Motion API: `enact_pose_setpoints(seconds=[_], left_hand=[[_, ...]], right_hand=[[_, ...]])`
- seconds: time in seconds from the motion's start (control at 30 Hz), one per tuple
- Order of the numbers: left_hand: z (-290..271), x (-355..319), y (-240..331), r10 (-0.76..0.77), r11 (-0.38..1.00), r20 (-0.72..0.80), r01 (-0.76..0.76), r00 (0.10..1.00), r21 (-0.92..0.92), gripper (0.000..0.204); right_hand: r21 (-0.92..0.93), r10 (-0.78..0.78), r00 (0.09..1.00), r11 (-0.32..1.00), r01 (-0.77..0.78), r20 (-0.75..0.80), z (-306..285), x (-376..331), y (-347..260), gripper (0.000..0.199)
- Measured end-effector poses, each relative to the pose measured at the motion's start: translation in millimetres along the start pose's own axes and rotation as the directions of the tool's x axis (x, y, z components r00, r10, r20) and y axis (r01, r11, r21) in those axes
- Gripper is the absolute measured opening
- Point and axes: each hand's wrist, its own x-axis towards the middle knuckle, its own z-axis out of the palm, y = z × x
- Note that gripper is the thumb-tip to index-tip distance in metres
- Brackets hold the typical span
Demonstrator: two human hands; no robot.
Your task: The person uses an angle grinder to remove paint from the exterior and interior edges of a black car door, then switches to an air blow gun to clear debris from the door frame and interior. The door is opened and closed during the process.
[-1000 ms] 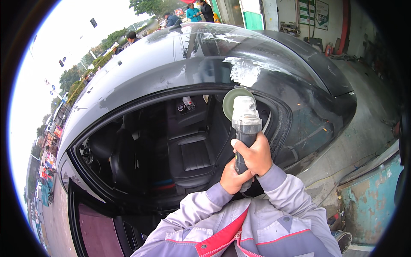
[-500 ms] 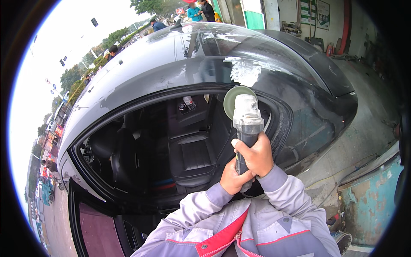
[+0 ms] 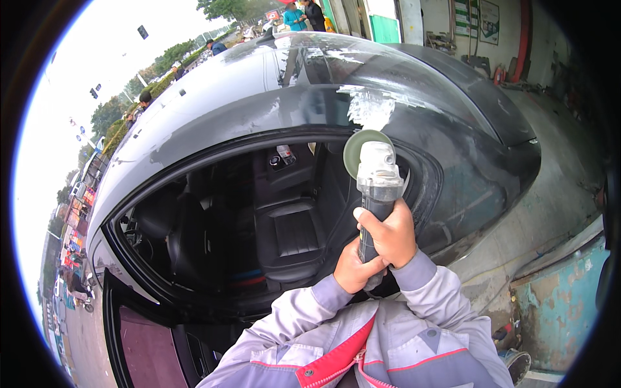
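Both my hands are wrapped round the dark handle of an angle grinder (image 3: 378, 176), which has a whitish, dusty head. My right hand (image 3: 391, 233) grips higher, its thumb lying along the body. Lower down, my left hand (image 3: 356, 266) closes round the rear end. A green round disc (image 3: 359, 152) sits at the tool's far end, over the upper edge of the car's door opening; whether it touches is unclear. Just beyond it, a white scraped patch (image 3: 370, 107) shows on the grey car body (image 3: 291, 107).
Black leather seats (image 3: 294, 236) and a bottle (image 3: 285, 154) are inside the car. An open door (image 3: 145, 346) stands at lower left. A worn turquoise cabinet (image 3: 559, 310) is at right. Two people (image 3: 303, 16) stand beyond the roof; others pass along the street at left.
The grinder and my hands have shifted slightly to the right. My grip stays the same. People and a vehicle in the street have moved.
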Motion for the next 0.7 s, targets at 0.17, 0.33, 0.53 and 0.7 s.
enact_pose_setpoints(seconds=[0.17,0.33,0.53,0.7], left_hand=[[2.4,1.3,5.5,-0.038,0.999,0.033,0.038,0.999,-0.018,0.033],[-0.7,0.2,12.5,0.007,1.000,0.015,-0.007,1.000,-0.020,0.034],[-6.0,-1.4,14.8,-0.058,0.997,0.074,0.061,0.996,-0.050,0.033],[-15.4,4.5,19.3,-0.023,0.998,0.092,0.029,0.996,-0.060,0.034]], right_hand=[[0.020,0.169,0.982,0.986,-0.168,-0.086,-1.1,-0.7,-4.7,0.044],[-0.013,0.010,1.000,1.000,-0.009,0.020,4.9,0.4,-13.6,0.048],[-0.007,0.128,0.988,0.992,-0.129,-0.091,10.0,-3.0,-13.3,0.050],[-0.086,-0.019,0.997,0.996,0.012,-0.076,17.1,6.7,-7.5,0.049]])
